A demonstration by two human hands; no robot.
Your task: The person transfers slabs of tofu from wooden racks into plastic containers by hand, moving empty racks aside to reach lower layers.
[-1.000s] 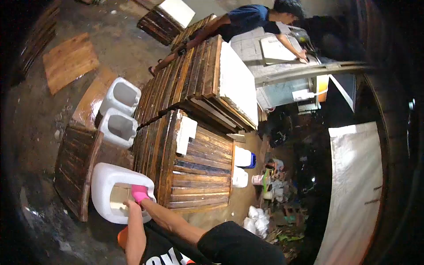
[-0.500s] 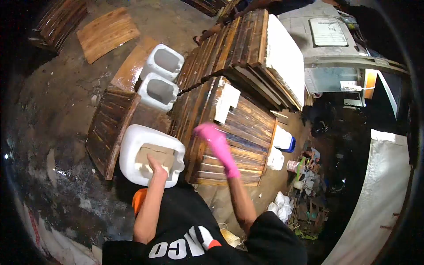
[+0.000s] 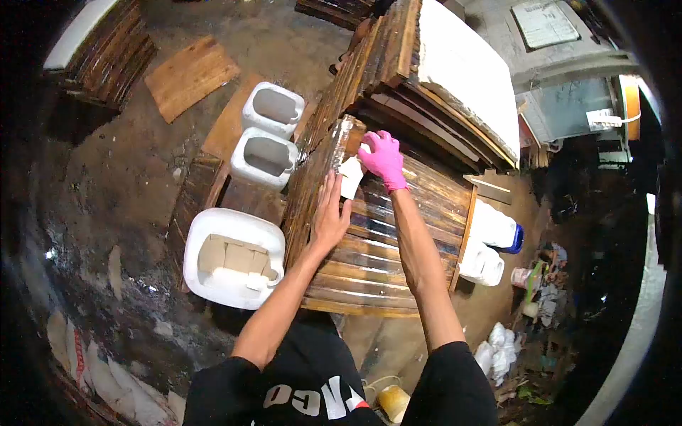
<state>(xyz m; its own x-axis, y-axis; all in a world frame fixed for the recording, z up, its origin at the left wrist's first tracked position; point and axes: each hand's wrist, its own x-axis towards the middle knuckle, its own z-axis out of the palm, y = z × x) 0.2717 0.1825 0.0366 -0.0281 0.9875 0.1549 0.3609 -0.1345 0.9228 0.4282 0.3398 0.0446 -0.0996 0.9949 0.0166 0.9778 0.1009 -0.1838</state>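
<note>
A stack of slatted wooden boards (image 3: 383, 241) stands in front of me, with a soft-looking white slab (image 3: 351, 177) near its left edge. My right hand (image 3: 383, 162), in a pink glove, curls its fingers around a white piece (image 3: 366, 148) just above that slab; the glove partly hides it. My bare left hand (image 3: 330, 221) rests at the slab's left side, fingers stretched out and nothing in its grasp. Left of the stack is a cut-open white plastic container (image 3: 195, 248) holding tan blocks (image 3: 229, 255) and a small white piece (image 3: 256, 282).
Two more cut-open white containers (image 3: 245, 172) (image 3: 273, 89) stand beyond. A taller board stack (image 3: 398, 53) with a white sheet (image 3: 472, 64) on top rises behind. White jugs (image 3: 483, 264) sit to the right. A plywood board (image 3: 192, 78) lies on the wet floor.
My left hand has left the white container and come to the white slab on the boards. My right hand has moved further over the boards and closed on a white piece.
</note>
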